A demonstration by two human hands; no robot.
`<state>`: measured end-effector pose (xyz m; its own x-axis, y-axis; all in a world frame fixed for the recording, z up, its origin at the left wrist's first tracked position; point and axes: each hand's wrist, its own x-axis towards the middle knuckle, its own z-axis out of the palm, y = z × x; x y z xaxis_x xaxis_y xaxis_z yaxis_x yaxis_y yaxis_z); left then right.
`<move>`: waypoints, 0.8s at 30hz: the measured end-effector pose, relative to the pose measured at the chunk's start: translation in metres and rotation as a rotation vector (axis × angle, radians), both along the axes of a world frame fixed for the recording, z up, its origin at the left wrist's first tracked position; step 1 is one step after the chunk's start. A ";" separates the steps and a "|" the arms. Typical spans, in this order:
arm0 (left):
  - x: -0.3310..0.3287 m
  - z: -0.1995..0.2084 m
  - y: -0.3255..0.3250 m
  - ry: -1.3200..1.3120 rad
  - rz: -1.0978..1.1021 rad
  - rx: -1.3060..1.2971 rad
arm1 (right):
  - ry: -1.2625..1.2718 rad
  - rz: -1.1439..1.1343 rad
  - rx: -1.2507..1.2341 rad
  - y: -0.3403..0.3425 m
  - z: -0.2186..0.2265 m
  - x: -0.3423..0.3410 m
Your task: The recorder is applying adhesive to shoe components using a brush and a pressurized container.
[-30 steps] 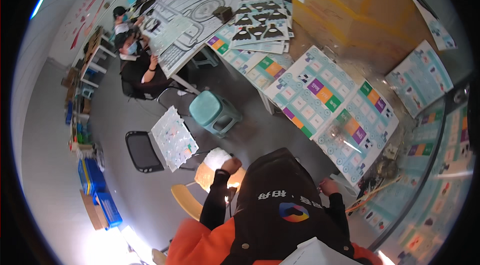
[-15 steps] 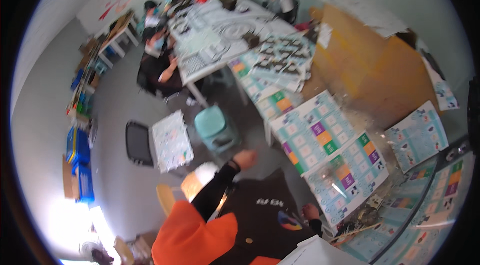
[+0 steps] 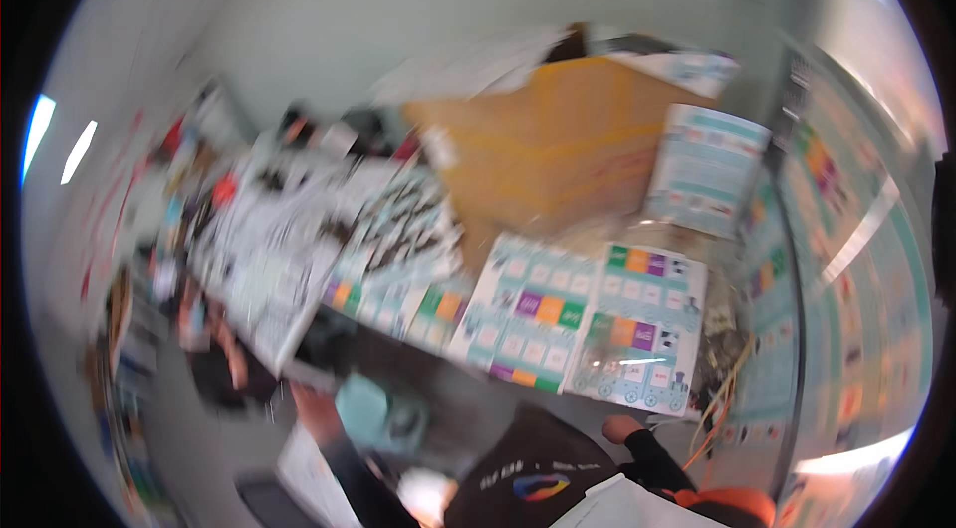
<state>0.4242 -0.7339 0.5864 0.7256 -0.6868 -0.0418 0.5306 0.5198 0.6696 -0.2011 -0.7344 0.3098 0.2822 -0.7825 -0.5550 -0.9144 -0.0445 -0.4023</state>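
Note:
My left hand (image 3: 315, 410), smeared by motion, reaches out over the floor beside a white table (image 3: 284, 354)'s near corner; its fingers cannot be made out. Beyond it on the left stands a teal stool (image 3: 364, 410). My right hand (image 3: 622, 427) is low near my dark apron (image 3: 533, 453), fingers curled, with nothing showing in it. Just past that hand lie printed sheets (image 3: 528, 314) with teal, purple, orange and green blocks, a clear plastic piece (image 3: 607, 369) resting on top. A white flat-sided object (image 3: 632, 506) juts in at the lower edge.
A big cardboard box (image 3: 558, 139) stands behind the sheets, with a printed card (image 3: 709, 169) leaning by it. Cords and scraps (image 3: 725, 359) lie at the right by a glossy panel (image 3: 846, 279). Co-workers sit along the far table at the left, one in dark clothing (image 3: 231, 374).
My view has swung to the right, so the box and sheets sit nearer the middle. My left arm now stretches farther out to the left. The right hand stays low by the sheets.

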 end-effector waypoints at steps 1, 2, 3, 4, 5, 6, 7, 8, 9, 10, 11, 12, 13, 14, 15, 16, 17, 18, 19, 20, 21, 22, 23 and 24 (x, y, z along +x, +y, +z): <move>0.027 0.012 0.036 -0.123 0.103 -0.211 | -0.040 0.035 -0.076 -0.009 0.012 -0.001; 0.022 0.052 0.033 -0.373 -0.156 -0.642 | -0.086 0.013 -0.133 -0.006 0.026 -0.001; 0.014 0.084 0.032 -0.259 -0.004 -0.711 | -0.154 -0.116 -0.092 -0.001 0.032 -0.004; 0.002 0.110 0.035 -0.219 0.114 -0.760 | -0.139 -0.022 -0.056 0.000 0.029 -0.007; -0.008 0.129 0.039 -0.223 0.122 -0.755 | -0.139 -0.069 -0.007 0.003 0.027 -0.010; -0.018 0.138 0.045 -0.211 0.121 -0.763 | -0.125 -0.132 0.027 0.001 0.033 -0.011; -0.039 0.143 0.051 -0.299 0.096 -0.589 | -0.031 -0.032 -0.025 0.001 0.038 -0.012; -0.059 0.149 0.051 -0.372 0.047 -0.412 | -0.020 -0.007 -0.012 -0.002 0.035 -0.013; -0.078 0.156 0.047 -0.479 -0.073 -0.128 | -0.020 0.158 -0.081 -0.008 0.031 -0.014; -0.095 0.159 0.039 -0.577 -0.211 0.164 | -0.027 0.311 -0.142 -0.007 0.026 -0.017; -0.104 0.150 0.032 -0.679 -0.350 0.344 | -0.090 0.368 -0.129 -0.013 0.025 -0.018; -0.110 0.140 0.022 -0.774 -0.507 0.522 | -0.153 0.414 -0.109 -0.025 0.032 -0.010; -0.112 0.124 0.013 -0.793 -0.502 0.513 | -0.097 0.255 -0.011 -0.033 0.070 0.020; -0.112 0.111 -0.003 -0.813 -0.507 0.495 | 0.022 0.306 -0.057 -0.042 0.114 0.050; -0.113 0.104 -0.025 -0.726 -0.574 0.494 | -0.078 0.315 -0.075 -0.051 0.115 0.054; -0.110 0.092 -0.041 -0.636 -0.617 0.508 | -0.099 0.335 -0.134 -0.059 0.149 0.078; -0.111 0.083 -0.060 -0.658 -0.634 0.535 | -0.180 0.322 -0.167 -0.066 0.169 0.091; -0.114 0.075 -0.076 -0.680 -0.647 0.562 | -0.263 0.313 -0.202 -0.072 0.185 0.101; -0.118 0.064 -0.088 -0.733 -0.590 0.563 | -0.283 0.314 -0.204 -0.077 0.204 0.114; -0.120 0.055 -0.095 -0.788 -0.533 0.562 | -0.304 0.314 -0.209 -0.079 0.221 0.125; -0.120 0.047 -0.098 -0.773 -0.551 0.573 | -0.293 0.305 -0.189 -0.079 0.234 0.131; -0.121 0.043 -0.101 -0.697 -0.567 0.527 | -0.343 0.281 -0.199 -0.078 0.244 0.137; -0.121 0.037 -0.101 -0.621 -0.577 0.482 | -0.396 0.259 -0.212 -0.074 0.249 0.140; -0.114 0.032 -0.102 -0.589 -0.598 0.503 | -0.387 0.252 -0.195 -0.071 0.250 0.142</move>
